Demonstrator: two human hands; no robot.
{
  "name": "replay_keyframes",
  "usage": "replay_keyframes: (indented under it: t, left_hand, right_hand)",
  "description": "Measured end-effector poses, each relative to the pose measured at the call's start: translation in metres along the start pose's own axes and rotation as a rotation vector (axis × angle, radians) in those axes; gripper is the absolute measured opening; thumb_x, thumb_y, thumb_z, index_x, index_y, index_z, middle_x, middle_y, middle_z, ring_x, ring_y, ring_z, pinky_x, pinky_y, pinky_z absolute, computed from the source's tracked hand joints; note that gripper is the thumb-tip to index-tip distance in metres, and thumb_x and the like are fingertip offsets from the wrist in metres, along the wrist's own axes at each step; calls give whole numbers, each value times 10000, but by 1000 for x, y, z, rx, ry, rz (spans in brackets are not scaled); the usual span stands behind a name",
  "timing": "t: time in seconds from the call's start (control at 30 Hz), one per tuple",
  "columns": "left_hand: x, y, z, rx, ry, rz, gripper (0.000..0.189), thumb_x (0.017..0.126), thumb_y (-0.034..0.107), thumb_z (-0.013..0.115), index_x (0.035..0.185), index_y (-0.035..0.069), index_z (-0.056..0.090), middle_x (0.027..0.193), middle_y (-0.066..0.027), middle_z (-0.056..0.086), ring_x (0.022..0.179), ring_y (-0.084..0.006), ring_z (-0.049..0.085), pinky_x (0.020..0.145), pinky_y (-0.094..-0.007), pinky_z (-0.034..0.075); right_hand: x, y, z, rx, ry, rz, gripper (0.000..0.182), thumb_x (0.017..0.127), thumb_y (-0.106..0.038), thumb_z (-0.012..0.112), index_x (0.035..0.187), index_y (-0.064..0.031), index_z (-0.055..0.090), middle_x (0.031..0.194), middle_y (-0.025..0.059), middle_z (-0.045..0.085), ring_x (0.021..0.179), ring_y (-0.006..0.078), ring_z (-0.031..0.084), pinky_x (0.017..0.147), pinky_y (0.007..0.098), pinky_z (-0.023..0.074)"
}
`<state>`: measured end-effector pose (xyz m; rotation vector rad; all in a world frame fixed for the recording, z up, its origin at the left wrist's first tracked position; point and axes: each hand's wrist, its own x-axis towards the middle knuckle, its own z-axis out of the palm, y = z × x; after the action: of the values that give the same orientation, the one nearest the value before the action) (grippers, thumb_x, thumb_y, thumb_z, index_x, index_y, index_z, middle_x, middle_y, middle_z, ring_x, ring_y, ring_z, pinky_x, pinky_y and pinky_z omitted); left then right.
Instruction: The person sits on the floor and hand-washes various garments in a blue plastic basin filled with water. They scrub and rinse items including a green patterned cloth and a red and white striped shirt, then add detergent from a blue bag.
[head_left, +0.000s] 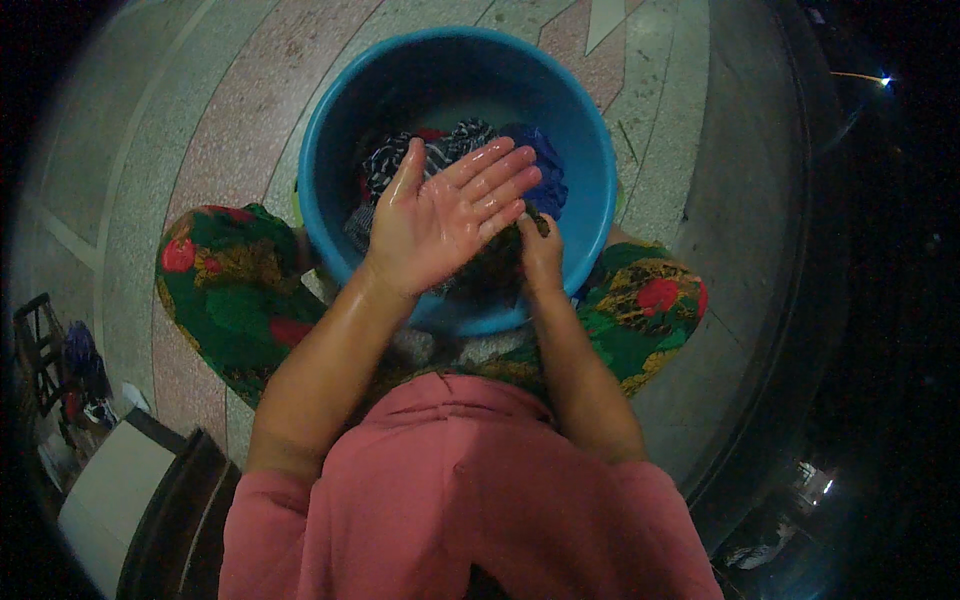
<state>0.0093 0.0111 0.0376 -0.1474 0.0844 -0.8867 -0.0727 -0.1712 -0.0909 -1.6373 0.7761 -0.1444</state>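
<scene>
My left hand (448, 214) is held palm up above a blue plastic tub (592, 187), its wet fingers stretched out and nothing in it. Lower right of it, my right hand (542, 251) grips a dark olive cloth (496, 259) inside the tub's near side. My left hand and wrist hide part of that cloth. Beyond the fingers lie a black-and-white patterned cloth (472, 135) and a bunched blue cloth (551, 176). A bit of red fabric (430, 134) shows among them.
My legs in green floral trousers (225, 255) are folded on both sides of the tub. Speckled terrazzo floor (240, 112) surrounds it. At lower left stand a pale flat-topped object (116, 487) and a dark rack-like frame (41, 352). The right side falls into darkness.
</scene>
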Motion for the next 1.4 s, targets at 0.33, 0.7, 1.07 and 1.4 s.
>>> replay_keyframes:
  t: [0.33,0.7,1.07,1.4]
  left_hand:
    - [7,-5,-60,1080,475,-67,594,852,409,455,1307,57,302,1278,-97,388,1149,-182,380,949,-319,289]
    - [4,-12,-61,1297,300,76,361,818,225,547,1121,36,492,1003,-45,560,883,-112,524,734,-236,430]
    - [-9,-25,-90,388,876,-327,561,787,506,502,1158,96,405,1036,-129,507,906,-289,545,786,-365,472]
    - [-1,-25,-182,462,494,264,340,846,370,454,1029,87,498,915,-74,556,815,-209,551,712,-333,475]
  right_hand:
    - [-33,-90,3,487,-189,163,350,790,-236,573,1043,-4,505,956,70,546,855,158,516,755,290,425]
    - [-28,-98,12,-309,-310,-563,440,750,-154,620,1151,-57,468,1027,127,547,974,218,519,827,307,411]
    - [-22,-113,24,-22,-155,-497,149,785,-154,599,860,-43,535,925,83,607,802,141,550,684,266,446]
    - [-51,-66,82,-423,-128,-1077,195,671,-175,666,783,-81,537,724,97,568,651,287,561,566,372,455]
